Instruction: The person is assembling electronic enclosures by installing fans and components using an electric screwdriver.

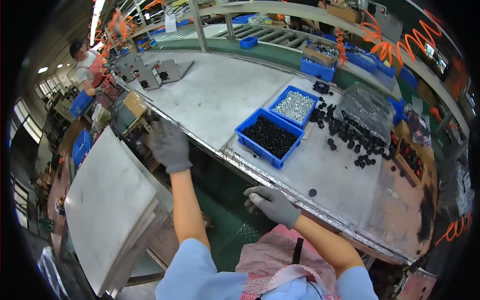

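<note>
My left hand (171, 147), in a grey glove, is raised past the near edge of the long metal-edged workbench (220, 85). Its fingers stretch upward, somewhat blurred, and no object shows in them. Closer to my body, my right hand (274, 205), also gloved in grey, hovers at the bench's front edge. Those fingers are curled in, hiding whatever may be inside. Beyond it on the bench stand a blue bin of small black parts (267, 136) and, touching it behind, a blue bin of silver metal pieces (295, 106).
Black round caps (350, 137) spill from a clear plastic bag (365, 107) at the right. An open cardboard box (409, 162) sits beyond them. Grey metal housings (157, 74) stand at the far left of the bench. Stacked pale boards (107, 200) lie left of me; another person (92, 72) stands farther off.
</note>
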